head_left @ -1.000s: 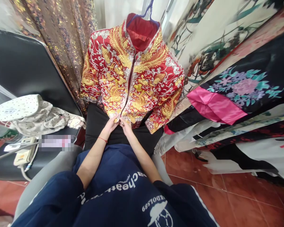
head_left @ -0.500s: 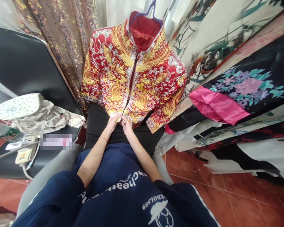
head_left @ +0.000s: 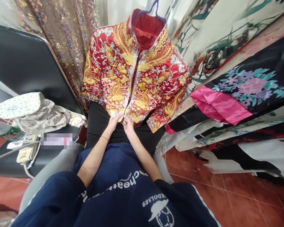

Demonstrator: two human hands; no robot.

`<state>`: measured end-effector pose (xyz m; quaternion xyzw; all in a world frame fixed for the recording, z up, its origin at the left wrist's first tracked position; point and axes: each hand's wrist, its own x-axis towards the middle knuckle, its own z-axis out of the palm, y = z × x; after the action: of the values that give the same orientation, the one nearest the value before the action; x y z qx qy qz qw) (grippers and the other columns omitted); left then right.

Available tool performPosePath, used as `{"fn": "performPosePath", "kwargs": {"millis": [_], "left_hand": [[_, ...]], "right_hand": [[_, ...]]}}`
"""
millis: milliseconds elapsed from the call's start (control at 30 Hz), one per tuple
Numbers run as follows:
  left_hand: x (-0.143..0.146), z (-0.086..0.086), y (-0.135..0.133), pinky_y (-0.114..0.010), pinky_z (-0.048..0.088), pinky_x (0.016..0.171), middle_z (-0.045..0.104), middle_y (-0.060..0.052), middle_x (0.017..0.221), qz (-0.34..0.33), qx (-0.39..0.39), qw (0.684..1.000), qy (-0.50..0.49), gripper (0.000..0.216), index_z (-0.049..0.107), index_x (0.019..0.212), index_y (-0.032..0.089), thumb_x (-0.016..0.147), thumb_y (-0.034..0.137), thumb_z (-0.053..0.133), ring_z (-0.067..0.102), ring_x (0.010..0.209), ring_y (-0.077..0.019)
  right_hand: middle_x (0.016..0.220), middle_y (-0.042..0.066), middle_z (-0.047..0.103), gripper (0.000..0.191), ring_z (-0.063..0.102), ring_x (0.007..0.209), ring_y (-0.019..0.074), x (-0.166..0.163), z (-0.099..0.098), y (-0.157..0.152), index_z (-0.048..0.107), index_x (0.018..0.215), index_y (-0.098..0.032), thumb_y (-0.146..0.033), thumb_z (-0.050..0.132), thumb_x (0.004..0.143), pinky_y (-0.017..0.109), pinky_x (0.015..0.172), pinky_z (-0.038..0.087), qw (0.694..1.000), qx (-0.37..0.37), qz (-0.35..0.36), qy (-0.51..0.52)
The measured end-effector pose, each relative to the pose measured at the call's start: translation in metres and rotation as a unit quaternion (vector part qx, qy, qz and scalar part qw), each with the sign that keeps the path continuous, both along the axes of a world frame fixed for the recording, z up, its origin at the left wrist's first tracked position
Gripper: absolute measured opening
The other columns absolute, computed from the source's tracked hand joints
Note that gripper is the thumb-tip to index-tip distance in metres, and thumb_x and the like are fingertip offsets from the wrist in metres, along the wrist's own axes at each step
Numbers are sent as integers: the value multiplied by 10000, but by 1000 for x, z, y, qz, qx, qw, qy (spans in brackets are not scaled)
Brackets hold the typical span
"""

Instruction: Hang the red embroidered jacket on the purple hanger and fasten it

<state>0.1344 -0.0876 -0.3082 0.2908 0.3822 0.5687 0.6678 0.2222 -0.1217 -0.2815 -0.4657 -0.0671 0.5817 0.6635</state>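
Note:
A red jacket (head_left: 134,69) with heavy gold and silver embroidery hangs on a blue hanger (head_left: 153,9) in front of me. Its front opening runs down the middle. My left hand (head_left: 113,122) pinches the bottom hem on the left side of the opening. My right hand (head_left: 127,123) pinches the hem on the other side, close to the left hand. A black skirt (head_left: 99,126) hangs below the jacket, behind my hands. A thin red string circles my left wrist.
A sequined brown curtain (head_left: 61,37) hangs at the left. A black chair (head_left: 26,69) holds a dotted white bag (head_left: 30,110) and a power strip (head_left: 26,151). Printed floral garments (head_left: 239,85) hang at the right. Red floor tiles (head_left: 227,198) lie below.
The view has drifted slightly, so the jacket sits a little higher and to the right. Both hands stay pinched on the hem at the jacket's opening.

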Motion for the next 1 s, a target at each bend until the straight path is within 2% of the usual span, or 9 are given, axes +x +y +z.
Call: {"fn": "performPosePath", "kwargs": {"millis": [167,300,500,600,667,733,833,900,1000], "left_hand": [[-2,-1,-1,-441,511,1023,780,-112,1034,4,-8,999,31,513,755,998,132,554,331,918,723,1016,-280],[-5,-2,-3,-445,509,1016,786,-120,992,19,-15,997,67,502,769,954,116,538,344,933,714,1034,-305],[0,-1,-3,-425,522,996,783,-123,1013,14,-2,997,71,502,764,950,120,555,387,923,719,1020,-294],[2,-1,-3,-424,522,1006,779,-128,1060,12,4,998,62,519,759,981,125,577,414,911,718,1040,-292],[2,-1,-4,-435,514,1022,779,-135,1071,13,4,998,60,526,760,984,120,572,407,919,718,1050,-300],[1,0,-5,-446,499,1045,777,-142,1089,17,2,998,58,537,763,992,117,562,391,931,713,1075,-310],[-1,0,-7,-458,487,1069,769,-147,1141,21,0,999,50,565,763,1027,121,558,383,939,704,1116,-320],[-1,0,-7,-463,488,1074,764,-148,1163,18,-1,999,42,578,762,1047,124,563,384,941,699,1135,-324],[0,-1,-8,-461,491,1076,761,-151,1175,11,0,999,32,574,763,1053,125,570,379,942,694,1151,-327]], "right_hand": [[525,-101,445,299,371,449,25,7,1,0,488,619,-211,-175,777,685,170,414,307,999,-18,44,10],[497,-96,464,257,363,419,21,14,3,-1,527,640,-193,-169,779,684,162,392,262,996,-47,79,9],[478,-130,376,347,284,396,11,6,5,-1,424,625,-216,-228,746,755,162,391,249,997,-41,66,-14],[467,-126,398,358,320,394,14,9,6,0,430,628,-215,-284,742,789,157,401,278,995,-41,81,-41],[465,-101,476,318,382,393,21,19,9,-1,503,645,-201,-317,756,796,153,391,277,988,-54,127,-61],[479,-46,574,291,445,388,39,35,15,-3,591,671,-172,-360,773,799,154,362,235,973,-73,204,-78],[501,40,658,379,469,355,67,64,29,-7,664,680,-138,-476,751,827,166,332,159,940,-85,316,-97],[514,70,679,480,467,336,74,78,40,-9,684,671,-127,-565,680,869,175,332,162,927,-73,352,-110],[579,98,723,521,540,368,82,83,49,-10,729,723,-108,-591,637,896,169,353,194,923,-46,356,-140]]}}
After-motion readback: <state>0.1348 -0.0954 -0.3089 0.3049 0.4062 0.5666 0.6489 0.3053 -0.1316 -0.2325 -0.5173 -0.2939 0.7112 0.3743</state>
